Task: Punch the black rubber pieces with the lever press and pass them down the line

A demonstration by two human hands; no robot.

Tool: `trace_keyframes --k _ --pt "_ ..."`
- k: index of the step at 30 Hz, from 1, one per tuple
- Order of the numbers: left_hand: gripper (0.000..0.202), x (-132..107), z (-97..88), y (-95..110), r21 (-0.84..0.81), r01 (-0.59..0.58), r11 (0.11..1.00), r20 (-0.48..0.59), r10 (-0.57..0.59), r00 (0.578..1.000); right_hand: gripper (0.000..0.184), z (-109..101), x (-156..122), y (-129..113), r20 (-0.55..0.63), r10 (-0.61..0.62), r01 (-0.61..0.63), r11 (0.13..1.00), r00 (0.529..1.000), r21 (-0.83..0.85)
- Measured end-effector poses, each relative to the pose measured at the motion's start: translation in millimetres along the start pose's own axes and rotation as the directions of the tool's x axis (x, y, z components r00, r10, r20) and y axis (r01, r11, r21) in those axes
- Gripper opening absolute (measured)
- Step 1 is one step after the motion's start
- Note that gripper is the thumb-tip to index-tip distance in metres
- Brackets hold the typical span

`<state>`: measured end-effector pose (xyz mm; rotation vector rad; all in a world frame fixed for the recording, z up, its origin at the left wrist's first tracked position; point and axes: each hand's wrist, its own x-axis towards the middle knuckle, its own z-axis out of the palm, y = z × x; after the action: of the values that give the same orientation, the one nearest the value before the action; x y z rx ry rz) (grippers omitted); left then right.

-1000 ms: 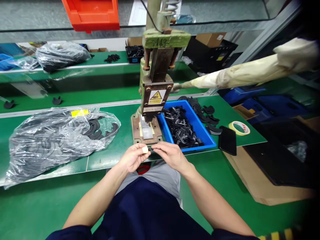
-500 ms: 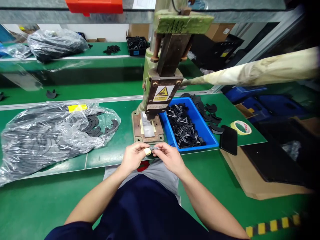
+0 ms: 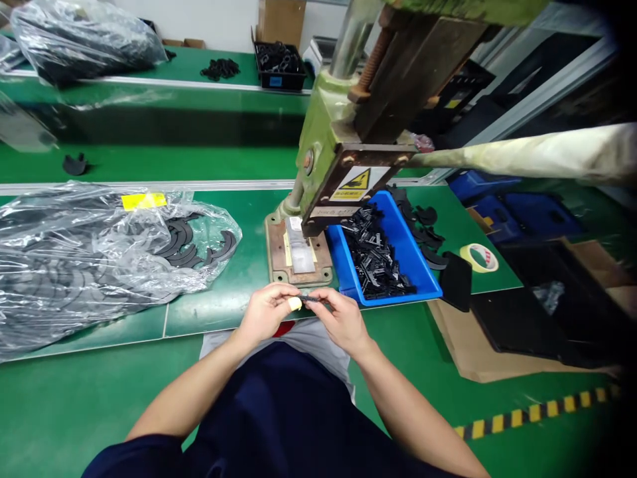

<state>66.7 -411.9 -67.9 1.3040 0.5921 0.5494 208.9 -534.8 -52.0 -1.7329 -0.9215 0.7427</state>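
Observation:
A small, thin black plastic part (image 3: 309,299) is pinched between my two hands at the table's front edge. My left hand (image 3: 269,312) is closed on its left end, and yellow tape is wrapped round the thumb tip. On the right end, my right hand (image 3: 343,320) grips with thumb and fingers. Just beyond my fingers stands a green hand press (image 3: 318,133), whose base plate (image 3: 279,265) carries a pale metal fixture (image 3: 302,257). Beside the press, a blue bin (image 3: 432,292) holds many narrow black parts (image 3: 375,259). My fingers hide much of the held part.
A clear plastic bag (image 3: 99,279) of curved black pieces covers the table's left side. The press's wrapped lever (image 3: 537,149) reaches out to the right. A black flat object (image 3: 456,282), a tape roll (image 3: 478,257) and loose curved pieces (image 3: 423,229) lie right of the bin.
My view has shifted, so the press looks larger and leans further right. Both hands stay together at the table edge, still holding the thin black part, which now shows a little more.

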Motion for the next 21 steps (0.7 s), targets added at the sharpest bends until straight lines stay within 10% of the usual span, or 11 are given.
trace_keyframes --k 9,17,21 --pt "0.016 3 -16.3 15 0.242 -0.339 0.909 0.126 0.316 0.94 0.037 12 17 -11 0.203 0.146 -0.228 0.845 0.968 0.483" --pt "0.022 13 -32.0 37 0.207 -0.645 0.736 0.426 0.525 0.736 0.051 13 21 -13 0.614 0.226 -0.62 0.548 0.756 0.561" --pt "0.017 14 -28.2 41 0.244 -0.679 0.693 0.464 0.531 0.709 0.05 13 21 -12 0.651 0.24 -0.68 0.431 0.72 0.593"
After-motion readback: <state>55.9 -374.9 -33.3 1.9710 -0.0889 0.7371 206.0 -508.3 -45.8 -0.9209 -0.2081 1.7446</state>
